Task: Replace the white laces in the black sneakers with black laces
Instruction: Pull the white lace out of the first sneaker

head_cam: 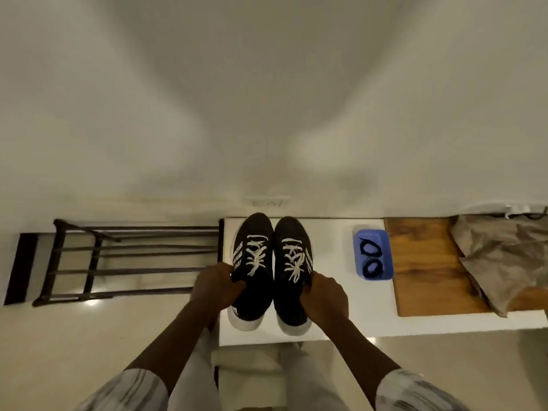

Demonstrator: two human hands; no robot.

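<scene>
Two black sneakers (271, 271) side by side, white laces (256, 256) tied, coiled black laces (371, 258) in blue tray

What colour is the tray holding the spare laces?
Blue tray, seen in the head view.

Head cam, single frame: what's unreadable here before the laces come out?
- Head view: the collars of the left sneaker and right sneaker are partly covered by the left hand and right hand, and some fingertips are hidden.
- White laces: blurred, so tied or loose is unclear.
- Black laces in the blue tray: too small to judge length or tips.
- Crumpled brown sheet: cut off by the right edge.
- Wall plate: blurred.
</scene>
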